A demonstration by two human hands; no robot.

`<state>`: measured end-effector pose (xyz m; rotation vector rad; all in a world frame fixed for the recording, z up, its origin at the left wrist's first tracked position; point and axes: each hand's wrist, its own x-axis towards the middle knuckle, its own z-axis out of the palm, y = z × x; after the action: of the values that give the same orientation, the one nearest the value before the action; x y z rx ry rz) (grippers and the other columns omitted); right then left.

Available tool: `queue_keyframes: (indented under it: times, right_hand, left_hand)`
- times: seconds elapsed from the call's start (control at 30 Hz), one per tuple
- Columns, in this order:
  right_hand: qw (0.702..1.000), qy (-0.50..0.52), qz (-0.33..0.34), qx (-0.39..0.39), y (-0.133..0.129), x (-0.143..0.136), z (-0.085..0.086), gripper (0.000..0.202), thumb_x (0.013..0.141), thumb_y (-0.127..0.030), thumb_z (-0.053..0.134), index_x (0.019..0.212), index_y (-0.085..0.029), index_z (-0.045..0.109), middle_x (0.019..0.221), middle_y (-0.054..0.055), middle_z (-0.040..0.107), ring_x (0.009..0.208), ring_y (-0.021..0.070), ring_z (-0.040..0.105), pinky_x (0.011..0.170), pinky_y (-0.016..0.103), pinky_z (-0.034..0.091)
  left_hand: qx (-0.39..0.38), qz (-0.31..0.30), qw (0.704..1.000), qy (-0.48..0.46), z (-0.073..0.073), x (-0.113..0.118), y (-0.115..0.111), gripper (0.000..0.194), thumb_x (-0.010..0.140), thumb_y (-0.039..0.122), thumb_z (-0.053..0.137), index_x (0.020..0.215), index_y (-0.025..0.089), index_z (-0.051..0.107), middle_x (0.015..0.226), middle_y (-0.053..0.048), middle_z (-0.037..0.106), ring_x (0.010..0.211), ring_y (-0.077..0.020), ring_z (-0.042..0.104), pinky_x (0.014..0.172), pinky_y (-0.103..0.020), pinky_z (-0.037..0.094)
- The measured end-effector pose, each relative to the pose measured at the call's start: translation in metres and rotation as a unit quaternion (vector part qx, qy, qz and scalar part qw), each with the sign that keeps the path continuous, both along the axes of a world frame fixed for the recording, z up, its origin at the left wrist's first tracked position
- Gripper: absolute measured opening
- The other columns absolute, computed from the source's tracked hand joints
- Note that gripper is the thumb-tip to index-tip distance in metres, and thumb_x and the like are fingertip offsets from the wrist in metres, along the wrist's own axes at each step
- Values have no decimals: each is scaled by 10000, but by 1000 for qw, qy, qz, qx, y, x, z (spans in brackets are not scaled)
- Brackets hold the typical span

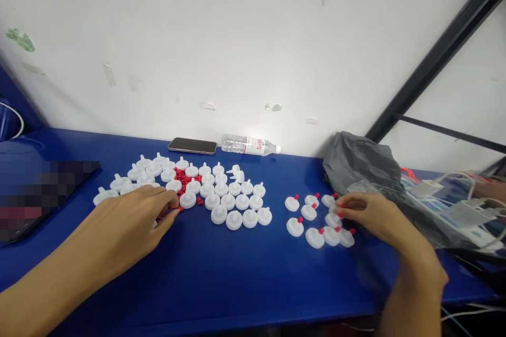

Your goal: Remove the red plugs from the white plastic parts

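Several white round caps with spouts (234, 220) stand in a broad group at the left and middle of the blue table. Small red pieces (187, 181) lie in a pile among them. My left hand (138, 216) is at the near left side of this group, thumb and forefinger pinched at a small red piece (181, 209). On the right, several white caps with red tips (315, 237) sit in a loose cluster. My right hand (366, 213) reaches into that cluster from the right, its fingers closed at the red tip of a cap (334, 219).
A phone (192, 146) and a lying plastic bottle (251, 145) are by the wall. A dark grey bag (359, 166) stands at the right, beside power strips (446, 210) with cables. A dark, partly pixelated device (75, 181) lies at the left. The blue table's front edge (237, 324) shows below.
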<state>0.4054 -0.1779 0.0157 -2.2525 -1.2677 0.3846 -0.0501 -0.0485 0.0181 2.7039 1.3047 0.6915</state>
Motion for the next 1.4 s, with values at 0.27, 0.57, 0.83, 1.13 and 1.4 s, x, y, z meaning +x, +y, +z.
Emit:
queue_keyframes:
  times: [0.27,0.57,0.83,1.13,1.4]
  right_hand:
    - [982,-148,-70,91,-6,-52,41,247,782,-480,653,839,-280,787,845,64,812,824,337,766,683,416,530]
    - [976,-86,189,69,24,-160,28,197,871,-240,705,1047,-259,793,878,14,817,717,213,757,646,308,544]
    - [973,-127,179,77,25,-161,19,114,927,-215,625,842,-256,688,867,22,790,762,237,743,640,320,500]
    - [955,-33,266,125,10,-182,32,77,1021,-326,532,993,-289,593,1075,19,750,901,214,733,773,353,567]
    - [946,-12,303,114,13,-210,30,244,929,-408,720,1149,-360,626,1072,-15,724,947,219,698,801,343,534]
  left_hand:
    - [35,38,996,71,11,8,-11,186,912,366,466,833,263,601,738,-6,697,608,-214,634,545,-308,351]
    - [-8,21,999,36,7,12,-16,230,922,402,494,923,270,682,728,-3,711,563,-184,617,541,-291,373]
    - [-8,-40,999,-32,14,14,-24,242,959,368,501,991,250,710,834,-11,749,600,-155,627,581,-278,434]
    - [-43,-76,988,-126,24,20,-40,197,962,310,565,1028,268,746,877,27,767,616,-108,627,543,-209,467]
    - [-100,-86,972,-194,22,30,-48,192,967,319,573,1023,286,754,729,60,733,486,-83,561,525,-205,485]
